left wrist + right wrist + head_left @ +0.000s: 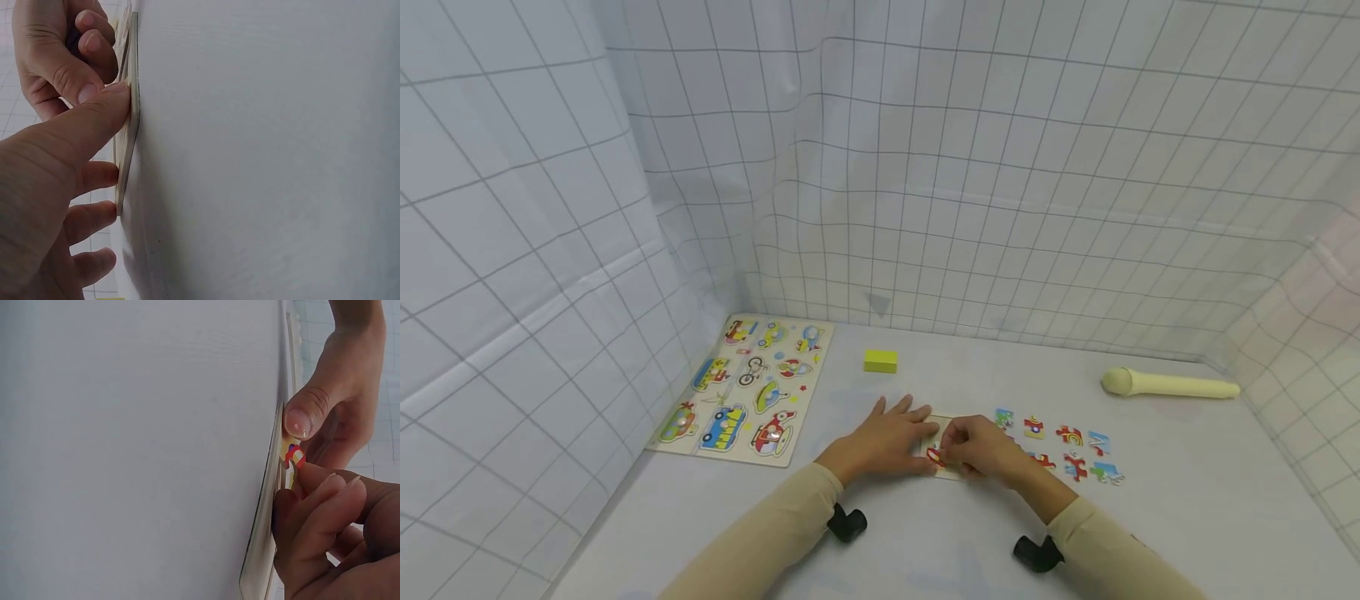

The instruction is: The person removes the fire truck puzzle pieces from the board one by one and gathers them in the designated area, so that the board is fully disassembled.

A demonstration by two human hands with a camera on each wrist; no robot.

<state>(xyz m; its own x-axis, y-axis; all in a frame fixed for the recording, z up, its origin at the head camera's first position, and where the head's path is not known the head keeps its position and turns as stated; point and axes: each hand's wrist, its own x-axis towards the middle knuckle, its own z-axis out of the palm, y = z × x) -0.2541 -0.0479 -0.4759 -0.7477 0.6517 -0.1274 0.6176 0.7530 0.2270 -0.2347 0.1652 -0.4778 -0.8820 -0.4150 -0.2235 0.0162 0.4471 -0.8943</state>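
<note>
A small wooden puzzle board (943, 473) lies flat on the table between the two hands. The left hand (891, 439) rests with fingers spread at the board's left side, its thumb (103, 112) on the near edge. Over the board, the right hand (985, 450) pinches a red-edged jigsaw piece (295, 454) between thumb and fingers. That piece is tilted, with part of it against the board; the fingers hide the rest. Several loose jigsaw pieces (1075, 467) in red, yellow, blue and green lie just right of the right hand.
At the left lies a large vehicle puzzle board (805, 400) with its pictures in place. A yellow block (880, 361) sits behind the left hand. Far right is a pale yellow stick with a rounded end (1172, 384). Grid-patterned white curtains (1000, 167) surround the table.
</note>
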